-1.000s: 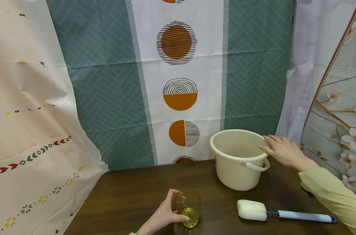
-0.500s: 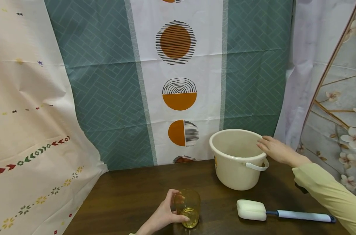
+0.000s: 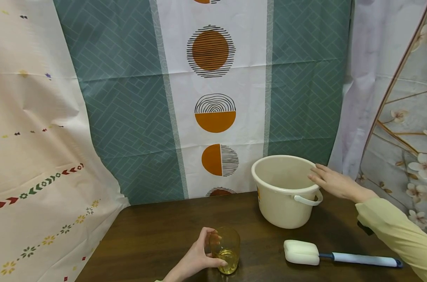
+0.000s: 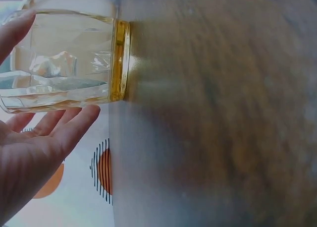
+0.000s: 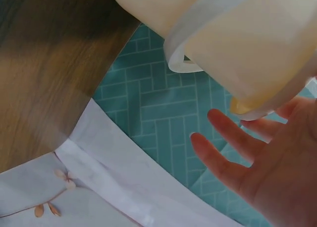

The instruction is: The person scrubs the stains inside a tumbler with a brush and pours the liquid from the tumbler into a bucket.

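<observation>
My left hand [image 3: 195, 259] holds an upright amber drinking glass [image 3: 229, 243] on the dark wooden table, thumb on the near side and fingers on the far side. The left wrist view shows the clear wall of the glass [image 4: 74, 58] between thumb and fingers. At the right, my right hand [image 3: 338, 186] is at the rim of a cream plastic bucket [image 3: 285, 209]. Its fingers are fairly straight and spread; in the right wrist view two fingertips [image 5: 218, 119] stick out past the rim. The bucket's white handle [image 3: 306, 201] hangs down at the side.
A sponge bottle brush [image 3: 301, 252] lies in front of the bucket, its white and blue handle [image 3: 364, 259] pointing right. Patterned cloths hang behind the table [image 3: 157, 227] and at both sides. The table's back edge runs along the middle cloth [image 3: 128, 117].
My right hand has moved slightly left, closer in to the bucket's rim, and its fingers have drawn nearer together. The left hand and the glass have stayed in place.
</observation>
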`<state>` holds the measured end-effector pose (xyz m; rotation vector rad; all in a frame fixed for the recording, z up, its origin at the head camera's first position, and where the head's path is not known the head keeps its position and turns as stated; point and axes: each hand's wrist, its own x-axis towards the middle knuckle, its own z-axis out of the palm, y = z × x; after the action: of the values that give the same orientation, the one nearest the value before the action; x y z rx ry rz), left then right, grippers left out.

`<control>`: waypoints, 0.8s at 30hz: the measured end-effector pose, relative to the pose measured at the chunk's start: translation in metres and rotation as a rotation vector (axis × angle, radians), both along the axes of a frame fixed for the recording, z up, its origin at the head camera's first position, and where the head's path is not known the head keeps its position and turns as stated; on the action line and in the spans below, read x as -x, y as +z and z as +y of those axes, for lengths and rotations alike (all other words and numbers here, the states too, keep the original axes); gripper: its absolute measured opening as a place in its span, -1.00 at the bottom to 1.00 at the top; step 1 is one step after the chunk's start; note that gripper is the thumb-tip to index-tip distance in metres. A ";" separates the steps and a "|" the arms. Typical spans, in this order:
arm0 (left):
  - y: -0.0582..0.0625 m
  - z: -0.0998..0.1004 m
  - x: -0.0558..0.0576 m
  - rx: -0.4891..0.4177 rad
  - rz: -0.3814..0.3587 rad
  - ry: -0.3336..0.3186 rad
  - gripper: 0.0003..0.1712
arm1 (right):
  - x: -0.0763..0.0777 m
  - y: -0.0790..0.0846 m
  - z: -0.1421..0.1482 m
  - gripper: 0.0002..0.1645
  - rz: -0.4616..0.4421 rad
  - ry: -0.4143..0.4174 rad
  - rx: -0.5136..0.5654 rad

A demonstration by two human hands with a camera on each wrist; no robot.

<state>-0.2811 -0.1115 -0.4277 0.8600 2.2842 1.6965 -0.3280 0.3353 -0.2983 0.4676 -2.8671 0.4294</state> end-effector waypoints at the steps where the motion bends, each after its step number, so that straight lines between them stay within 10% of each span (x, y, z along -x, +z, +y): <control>1: 0.000 0.000 0.000 0.000 0.001 0.000 -0.23 | -0.001 0.000 0.001 -0.19 -0.006 0.003 0.003; 24: 0.004 0.008 -0.001 -0.006 0.008 -0.038 -0.17 | 0.002 -0.016 0.003 -0.36 0.066 0.089 0.070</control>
<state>-0.2796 -0.1035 -0.4236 0.9062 2.2542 1.6884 -0.3303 0.3385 -0.3142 0.5873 -2.7662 0.5171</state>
